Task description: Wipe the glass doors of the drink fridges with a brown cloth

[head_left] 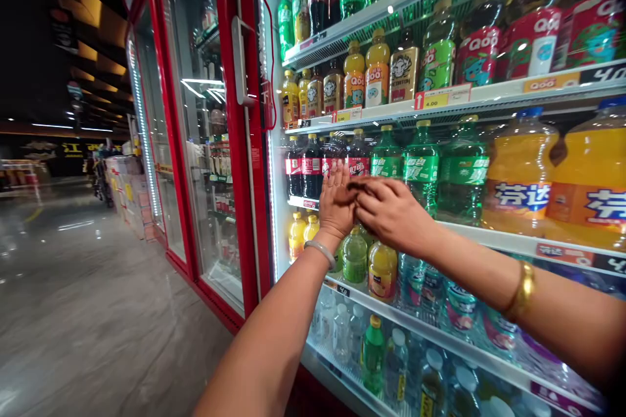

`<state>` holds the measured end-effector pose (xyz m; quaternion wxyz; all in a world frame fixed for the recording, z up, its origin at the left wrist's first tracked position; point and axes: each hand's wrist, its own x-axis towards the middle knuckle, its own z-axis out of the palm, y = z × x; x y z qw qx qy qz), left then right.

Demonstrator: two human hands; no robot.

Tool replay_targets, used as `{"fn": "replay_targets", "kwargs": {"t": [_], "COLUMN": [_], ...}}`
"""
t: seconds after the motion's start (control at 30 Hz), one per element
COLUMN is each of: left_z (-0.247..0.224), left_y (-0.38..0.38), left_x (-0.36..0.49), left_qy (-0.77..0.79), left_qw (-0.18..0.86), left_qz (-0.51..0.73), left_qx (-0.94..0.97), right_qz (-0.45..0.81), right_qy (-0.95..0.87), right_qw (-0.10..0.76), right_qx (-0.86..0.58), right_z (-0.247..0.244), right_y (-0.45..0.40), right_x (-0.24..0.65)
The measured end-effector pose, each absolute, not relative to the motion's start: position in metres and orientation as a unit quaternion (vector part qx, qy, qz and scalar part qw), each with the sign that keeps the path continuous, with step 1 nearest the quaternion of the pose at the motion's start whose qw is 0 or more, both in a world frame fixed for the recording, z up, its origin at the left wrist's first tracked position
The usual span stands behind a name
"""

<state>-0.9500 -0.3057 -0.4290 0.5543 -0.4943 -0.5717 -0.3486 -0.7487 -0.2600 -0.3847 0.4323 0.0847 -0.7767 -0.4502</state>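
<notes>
My left hand is raised in front of the cooler shelves with its fingers stretched upward, and it holds nothing that I can see. A pale bangle circles that wrist. My right hand reaches in from the right and meets the left one near the thumb and palm. Its fingers are loosely bent and partly apart; the tips are hidden, and no object shows between the hands. A gold bangle is on the right forearm. Behind the hands stand cola bottles and green soda bottles.
Shelves hold Qoo bottles, large orange soda bottles, yellow juice bottles and water bottles. A red-framed glass door with a white handle stands at left. Stacked boxes line the grey floor.
</notes>
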Motion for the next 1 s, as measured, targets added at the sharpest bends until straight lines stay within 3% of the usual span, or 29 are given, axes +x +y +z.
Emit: {"fn": "replay_targets", "kwargs": {"t": [0.17,0.43,0.7,0.87,1.0], "left_z": [-0.427,-0.430,-0.431,-0.431,-0.434], "left_y": [-0.308,-0.306,-0.309,-0.311,-0.309], "left_x": [-0.948,-0.939,-0.940,-0.937,-0.937], "left_qy": [-0.575,-0.623,-0.653,-0.644,-0.630], "left_qw": [0.546,0.517,0.497,0.502,0.503], "left_qz": [-0.348,-0.350,-0.324,-0.335,-0.346], "left_qx": [-0.501,-0.472,-0.471,-0.471,-0.480], "right_qz": [-0.439,-0.406,-0.386,-0.394,-0.404], "right_qy": [-0.805,-0.808,-0.813,-0.793,-0.773], "right_qw": [0.376,0.417,0.401,0.461,0.489], "right_qx": [0.130,0.088,0.171,0.054,-0.004], "right_z": [-0.407,-0.409,-0.393,-0.366,-0.383], "right_y": [-0.246,-0.259,-0.265,-0.263,-0.266], "right_x": [-0.712,-0.707,-0.746,-0.737,-0.734]}}
